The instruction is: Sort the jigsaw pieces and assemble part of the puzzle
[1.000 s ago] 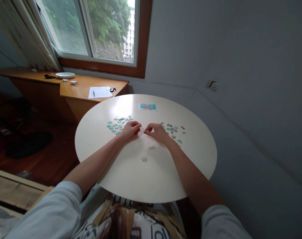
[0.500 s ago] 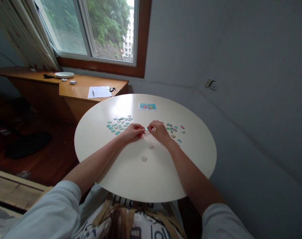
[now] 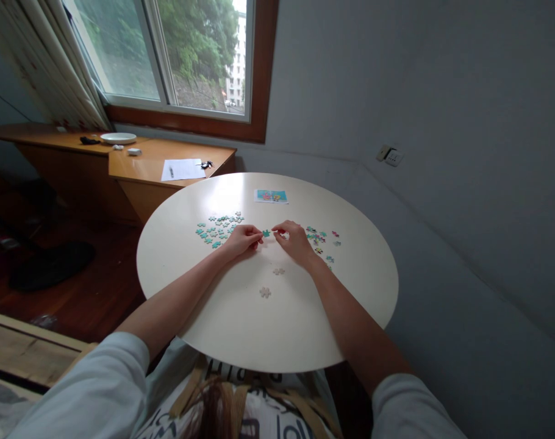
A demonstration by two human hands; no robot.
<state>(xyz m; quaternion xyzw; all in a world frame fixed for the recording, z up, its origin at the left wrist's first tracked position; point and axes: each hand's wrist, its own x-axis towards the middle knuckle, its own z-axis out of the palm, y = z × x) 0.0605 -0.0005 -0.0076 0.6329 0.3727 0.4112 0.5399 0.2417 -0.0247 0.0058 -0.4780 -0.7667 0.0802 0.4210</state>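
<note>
A teal jigsaw piece (image 3: 266, 233) is pinched in the fingertips of my left hand (image 3: 242, 239) over the middle of the table. Just to its right, my right hand (image 3: 294, 242) has its thumb and fingers slightly apart, with nothing seen between them. Loose teal puzzle pieces (image 3: 212, 231) lie spread beside my left hand, partly hidden by it. More mixed-colour pieces (image 3: 318, 238) lie beyond my right hand. Closer to me rest two pale pieces, one at the front (image 3: 265, 292) and another a little behind it (image 3: 278, 271).
The round white table (image 3: 241, 329) stands before me. A small coloured picture card (image 3: 271, 196) lies near its far edge. Behind at left is a wooden desk (image 3: 144, 164) bearing a white plate (image 3: 118, 138), a paper sheet (image 3: 181, 169) and keys (image 3: 206, 164). A wall (image 3: 442, 201) borders the right.
My right fingers have come away from the teal piece and parted slightly. My left hand has shifted a little left, and the piece now shows its teal face.
</note>
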